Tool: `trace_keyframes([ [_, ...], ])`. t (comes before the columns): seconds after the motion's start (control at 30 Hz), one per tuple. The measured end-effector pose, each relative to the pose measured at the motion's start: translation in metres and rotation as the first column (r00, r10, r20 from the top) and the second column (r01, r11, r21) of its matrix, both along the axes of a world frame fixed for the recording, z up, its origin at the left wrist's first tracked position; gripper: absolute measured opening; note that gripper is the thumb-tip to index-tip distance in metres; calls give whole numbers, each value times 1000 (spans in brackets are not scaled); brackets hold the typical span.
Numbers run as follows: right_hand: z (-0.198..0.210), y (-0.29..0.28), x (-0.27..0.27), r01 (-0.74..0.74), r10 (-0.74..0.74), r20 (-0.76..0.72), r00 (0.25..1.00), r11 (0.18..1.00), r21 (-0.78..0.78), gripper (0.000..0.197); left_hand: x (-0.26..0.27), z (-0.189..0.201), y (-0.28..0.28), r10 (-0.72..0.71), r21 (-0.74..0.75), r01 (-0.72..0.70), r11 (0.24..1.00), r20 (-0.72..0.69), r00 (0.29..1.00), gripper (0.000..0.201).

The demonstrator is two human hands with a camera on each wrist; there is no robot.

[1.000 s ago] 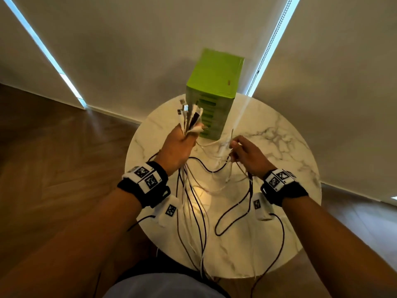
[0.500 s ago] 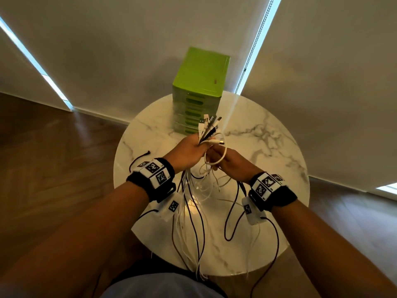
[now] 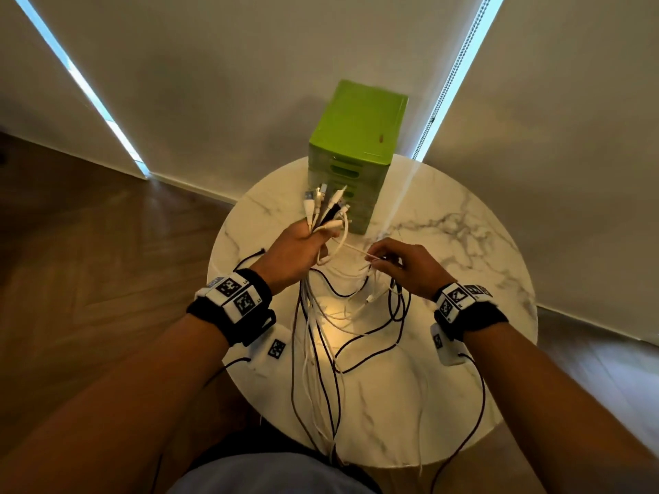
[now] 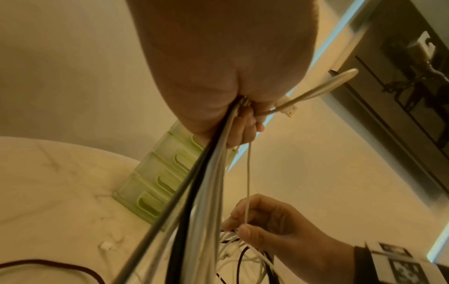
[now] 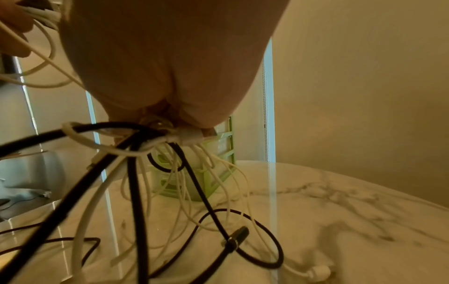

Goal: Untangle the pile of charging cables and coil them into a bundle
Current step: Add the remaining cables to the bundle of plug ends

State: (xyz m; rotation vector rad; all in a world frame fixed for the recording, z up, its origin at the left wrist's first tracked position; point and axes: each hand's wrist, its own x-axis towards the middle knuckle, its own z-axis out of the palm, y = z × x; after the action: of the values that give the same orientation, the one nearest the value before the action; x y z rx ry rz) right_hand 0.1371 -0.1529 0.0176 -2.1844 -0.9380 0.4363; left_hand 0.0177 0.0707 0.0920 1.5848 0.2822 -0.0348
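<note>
Cables (image 3: pixel 321 336) everywhere, basically. Starting on your left, your left hand (image 3: pixel 297 249) is fisted around a fat bunch of them, black and white mixed, with the plug ends (image 3: pixel 326 205) fanning up out of the top of your grip and the rest hanging down across the round marble table (image 3: pixel 463 251) toward your lap. A loose black end (image 3: pixel 251 256) lies on the marble just left of that wrist. Dead centre at the back edge is a green drawer box (image 3: pixel 358 137), right behind the plugs, so the connectors overlap its front from your head view. One thin white cable (image 3: pixel 351 248) runs taut from the left fist across to your right hand (image 3: pixel 403 267), which pinches it between thumb and fingertips while also holding a knotty clump of white and black strands underneath. The left wrist camera shows that pinch way better (image 4: pixel 246 226), plus a white loop (image 4: pixel 316 88) sticking out beside your left fingers. The right wrist camera is mostly palm, but it catches the tangle under it (image 5: pixel 136 140) and a black loop with a small connector (image 5: pixel 237 237) lying on the marble, which the head view doesn't really resolve.
</note>
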Motion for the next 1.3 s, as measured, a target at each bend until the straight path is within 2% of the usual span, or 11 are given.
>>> trace_keyframes([
  [0.13, -4, -1, 2, -27, 27, 23, 999, 999, 24, 30, 1, 4, 1, 78, -41, -77, 996, 22, 997, 26],
  [0.23, -9, -4, -2, -45, 43, 61, 997, 998, 31, 35, 4, 4, -4, 64, -60, -61, 996, 50, 997, 19],
  [0.37, -5, 0, -15, 13, -17, 60, 998, 998, 66, 14, 10, 6, -13, 65, -56, -62, 996, 51, 997, 17],
  [0.57, -4, 5, -38, -97, 100, 29, 995, 990, -100, 12, 14, 7, -30, -11, 0, 11, 1000, 52, 999, 17],
  [0.7, -10, 18, -42, 37, -30, 42, 999, 987, -155, 23, 13, 11, -39, -59, 9, 59, 998, 53, 997, 15],
  [0.83, -21, 9, -31, 69, -70, 4, 998, 969, -237, 41, 6, 19, -37, -24, -56, 26, 998, 41, 999, 25],
  [0.93, -29, -12, -25, 84, -99, -34, 995, 948, -308, 29, 2, 20, -27, 19, -126, -12, 992, 57, 998, 21],
  [1.03, -41, -36, -28, 78, -81, 8, 997, 927, -368, 21, 6, 26, -12, 74, -114, -64, 991, 87, 993, 18],
  [1.1, -39, -39, -33, 122, -125, 12, 992, 943, -311, 19, 8, 31, -7, 54, -63, -49, 997, 79, 995, 18],
  [1.2, -22, -15, -43, 183, -182, 24, 983, 982, -55, 16, 5, 26, -12, 4, 2, -4, 1000, 57, 998, 18],
  [1.3, -3, 24, -54, 103, -105, 7, 994, 982, 155, 24, 2, 23, -26, -49, -2, 49, 999, 36, 998, 19],
])
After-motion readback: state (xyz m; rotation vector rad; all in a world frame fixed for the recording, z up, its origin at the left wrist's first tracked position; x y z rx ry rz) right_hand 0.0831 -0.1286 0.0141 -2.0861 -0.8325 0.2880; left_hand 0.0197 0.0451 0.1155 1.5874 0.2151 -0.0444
